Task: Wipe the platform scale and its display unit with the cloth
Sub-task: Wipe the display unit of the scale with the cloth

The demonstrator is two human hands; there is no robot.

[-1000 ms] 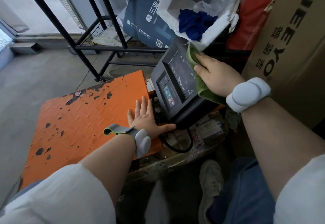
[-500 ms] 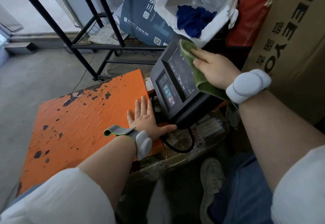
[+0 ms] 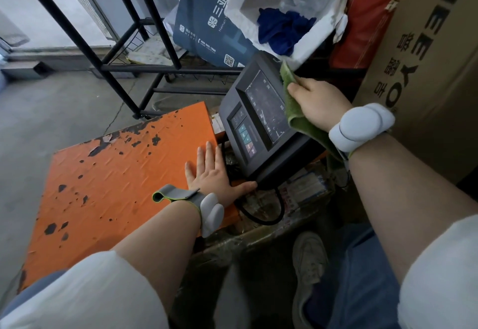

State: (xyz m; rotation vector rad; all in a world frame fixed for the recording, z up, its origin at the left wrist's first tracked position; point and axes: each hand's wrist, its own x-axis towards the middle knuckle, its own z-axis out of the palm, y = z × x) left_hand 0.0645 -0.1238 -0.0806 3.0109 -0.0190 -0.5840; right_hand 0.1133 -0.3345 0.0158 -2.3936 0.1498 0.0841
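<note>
Right hand [image 3: 316, 102] grips the folded green cloth [image 3: 297, 119], pressed against the right edge of the dark grey tilted display unit [image 3: 261, 127], just beside its screen. Left hand [image 3: 212, 176] lies flat, fingers spread wide, on the orange chipped-paint steel scale platform [image 3: 116, 178], thumb touching the display unit's lower corner. Black cable [image 3: 261, 218] loops below the unit. White foam box [image 3: 279, 8] with blue fabric sits just behind it, black metal rack [image 3: 124, 52] beyond the platform.
</note>
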